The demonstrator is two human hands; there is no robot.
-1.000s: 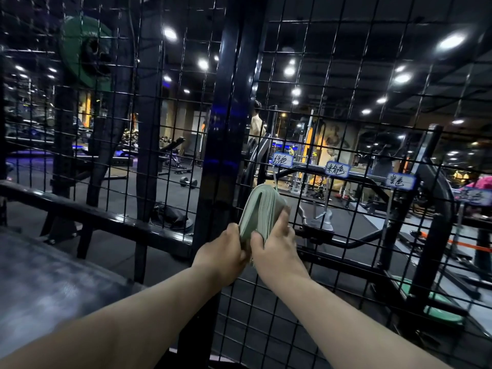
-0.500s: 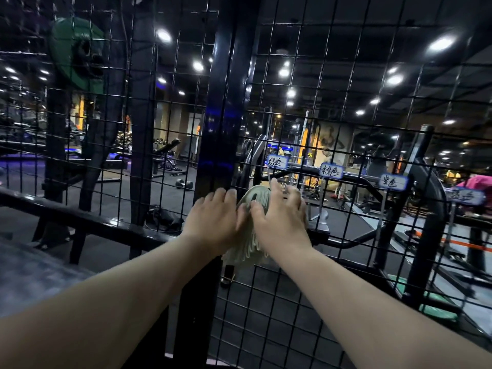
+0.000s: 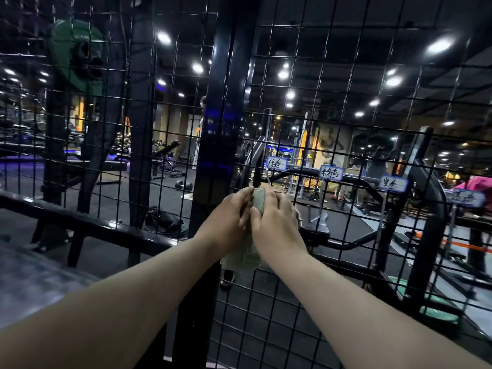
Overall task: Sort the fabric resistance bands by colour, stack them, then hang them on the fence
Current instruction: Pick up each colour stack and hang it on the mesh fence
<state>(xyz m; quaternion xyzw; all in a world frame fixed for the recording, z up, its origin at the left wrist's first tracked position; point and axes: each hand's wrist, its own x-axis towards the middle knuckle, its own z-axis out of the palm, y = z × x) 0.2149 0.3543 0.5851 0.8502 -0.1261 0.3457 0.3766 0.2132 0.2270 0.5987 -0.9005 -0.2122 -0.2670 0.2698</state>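
Note:
A stack of pale green fabric resistance bands (image 3: pixel 257 201) hangs folded against the black wire fence (image 3: pixel 346 107), just below the leftmost label tag (image 3: pixel 276 164). My left hand (image 3: pixel 226 222) grips the stack's left side and my right hand (image 3: pixel 277 225) covers its right side, fingers curled over the top. The bands' lower ends (image 3: pixel 241 259) fan out beneath my wrists. The hook under the bands is hidden by my hands.
More label tags hang along the fence: a second (image 3: pixel 331 172), a third (image 3: pixel 392 183) and a fourth (image 3: pixel 466 198). A thick black post (image 3: pixel 226 102) stands left of the bands. A black rail (image 3: pixel 80 222) and grey surface (image 3: pixel 29 275) lie at lower left. Gym machines stand behind the mesh.
Both hands rose with the green stack and pressed it against the fence under the first tag; between half a second ago and now they hardly moved.

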